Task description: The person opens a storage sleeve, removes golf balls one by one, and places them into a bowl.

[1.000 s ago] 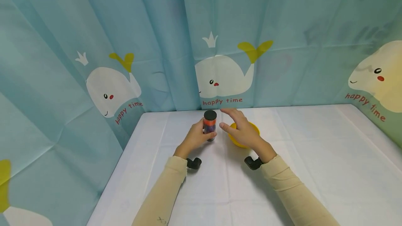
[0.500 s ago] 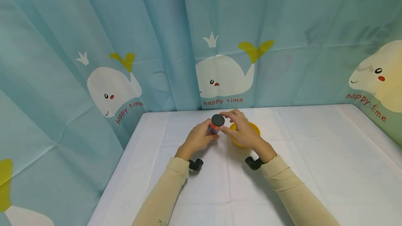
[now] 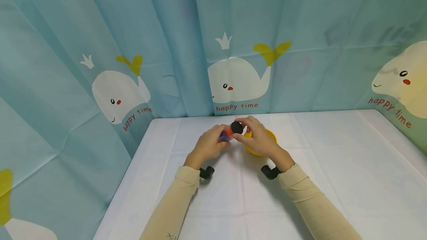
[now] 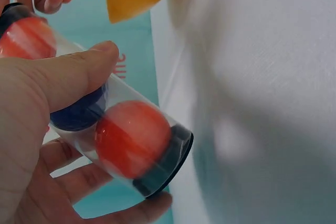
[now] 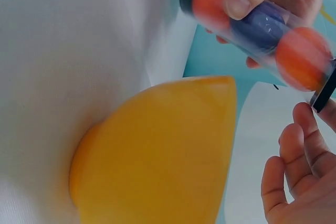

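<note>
A clear tube (image 3: 225, 135) with dark end caps holds orange balls (image 4: 131, 140) with a dark blue ball (image 5: 260, 27) between them. My left hand (image 3: 207, 144) grips the tube around its middle, thumb across the side in the left wrist view. It is held tilted above the table, its upper end leaning right. At that end, my right hand (image 3: 261, 142) pinches the black lid (image 3: 237, 127) between thumb and index finger. In the right wrist view its other fingers are loosely bent, and the grip on the lid is partly cut off by the frame edge.
A yellow bowl (image 5: 163, 150) stands on the table just under my right hand, partly hidden by it in the head view. White cloth covers the table (image 3: 227, 203). A blue curtain (image 3: 180, 47) printed with whales hangs behind the far edge.
My left hand has tilted the tube from upright and brought its lid rightward to my right hand. The right thumb and index finger have closed around the lid. The bowl has stayed put.
</note>
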A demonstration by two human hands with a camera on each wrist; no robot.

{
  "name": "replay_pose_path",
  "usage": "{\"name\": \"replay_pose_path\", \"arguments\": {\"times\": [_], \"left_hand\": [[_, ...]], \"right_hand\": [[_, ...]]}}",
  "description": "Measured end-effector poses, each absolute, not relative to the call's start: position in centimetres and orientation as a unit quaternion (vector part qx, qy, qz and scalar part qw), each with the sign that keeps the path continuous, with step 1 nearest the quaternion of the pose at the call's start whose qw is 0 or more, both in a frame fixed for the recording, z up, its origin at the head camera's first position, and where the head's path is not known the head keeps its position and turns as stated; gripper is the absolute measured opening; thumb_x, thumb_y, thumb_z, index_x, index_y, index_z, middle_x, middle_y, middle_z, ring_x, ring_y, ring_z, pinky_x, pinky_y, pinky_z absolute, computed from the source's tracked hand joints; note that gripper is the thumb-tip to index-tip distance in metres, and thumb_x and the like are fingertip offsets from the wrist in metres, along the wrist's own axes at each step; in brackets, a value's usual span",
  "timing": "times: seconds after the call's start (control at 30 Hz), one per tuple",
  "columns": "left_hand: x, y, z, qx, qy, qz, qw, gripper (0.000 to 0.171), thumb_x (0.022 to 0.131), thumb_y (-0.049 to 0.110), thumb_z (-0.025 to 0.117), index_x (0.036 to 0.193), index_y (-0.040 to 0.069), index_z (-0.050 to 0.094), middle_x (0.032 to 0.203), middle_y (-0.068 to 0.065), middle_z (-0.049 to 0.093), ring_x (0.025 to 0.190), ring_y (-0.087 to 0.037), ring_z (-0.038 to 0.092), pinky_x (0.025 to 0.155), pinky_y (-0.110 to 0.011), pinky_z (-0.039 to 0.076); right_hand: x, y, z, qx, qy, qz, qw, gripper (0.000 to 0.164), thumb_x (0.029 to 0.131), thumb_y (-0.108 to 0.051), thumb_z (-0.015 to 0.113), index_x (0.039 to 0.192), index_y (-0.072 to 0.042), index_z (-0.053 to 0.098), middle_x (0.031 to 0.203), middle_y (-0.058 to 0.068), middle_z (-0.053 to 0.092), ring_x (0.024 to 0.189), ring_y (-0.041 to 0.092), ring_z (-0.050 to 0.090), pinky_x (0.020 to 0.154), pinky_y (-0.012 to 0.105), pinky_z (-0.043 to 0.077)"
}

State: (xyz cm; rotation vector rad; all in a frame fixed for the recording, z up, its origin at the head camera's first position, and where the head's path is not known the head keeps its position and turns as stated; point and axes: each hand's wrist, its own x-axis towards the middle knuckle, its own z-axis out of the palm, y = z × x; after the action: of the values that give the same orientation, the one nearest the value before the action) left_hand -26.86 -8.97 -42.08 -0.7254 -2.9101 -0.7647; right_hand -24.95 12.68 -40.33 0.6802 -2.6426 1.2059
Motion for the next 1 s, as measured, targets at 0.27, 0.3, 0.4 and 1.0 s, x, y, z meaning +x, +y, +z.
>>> {"name": "replay_pose_path", "arguments": {"times": [0.27, 0.3, 0.4, 1.0], "left_hand": [[-26.8, -9.7, -41.1, -0.233, -0.943, -0.233, 0.053, 0.053, 0.091, 0.029, 0.080, 0.139, 0.024, 0.058, 0.120, -0.005, 0.065, 0.106, -0.024, 0.065, 0.095, -0.049, 0.055], [-26.7, -9.7, -41.0, -0.232, -0.943, -0.233, 0.056, 0.053, 0.091, 0.029, 0.080, 0.139, 0.024, 0.058, 0.119, -0.005, 0.065, 0.105, -0.024, 0.064, 0.095, -0.049, 0.055], [-26.6, -9.9, -40.5, -0.232, -0.943, -0.232, 0.060, 0.053, 0.091, 0.029, 0.080, 0.139, 0.025, 0.059, 0.119, -0.004, 0.065, 0.105, -0.023, 0.061, 0.094, -0.048, 0.055], [-26.4, -10.4, -39.1, -0.265, -0.912, -0.300, 0.088, 0.060, 0.088, 0.033, 0.080, 0.143, 0.022, 0.058, 0.135, -0.003, 0.064, 0.119, -0.023, 0.060, 0.106, -0.044, 0.052]], "right_hand": [[-25.3, 12.9, -40.3, 0.217, -0.884, 0.407, 0.078, 0.052, 0.094, -0.038, 0.074, 0.139, -0.014, 0.060, 0.108, 0.006, 0.060, 0.094, 0.031, 0.056, 0.078, 0.034, 0.045], [-25.3, 12.9, -40.3, 0.218, -0.883, 0.408, 0.079, 0.052, 0.094, -0.038, 0.074, 0.139, -0.014, 0.060, 0.108, 0.006, 0.061, 0.093, 0.030, 0.056, 0.078, 0.034, 0.045], [-25.3, 13.1, -40.2, 0.220, -0.880, 0.413, 0.085, 0.052, 0.095, -0.037, 0.074, 0.138, -0.012, 0.060, 0.111, 0.006, 0.064, 0.091, 0.025, 0.056, 0.079, 0.034, 0.047], [-25.2, 13.8, -39.2, 0.207, -0.858, 0.457, 0.112, 0.043, 0.102, -0.035, 0.064, 0.134, -0.007, 0.060, 0.099, 0.008, 0.065, 0.082, 0.021, 0.058, 0.075, 0.032, 0.050]]}}
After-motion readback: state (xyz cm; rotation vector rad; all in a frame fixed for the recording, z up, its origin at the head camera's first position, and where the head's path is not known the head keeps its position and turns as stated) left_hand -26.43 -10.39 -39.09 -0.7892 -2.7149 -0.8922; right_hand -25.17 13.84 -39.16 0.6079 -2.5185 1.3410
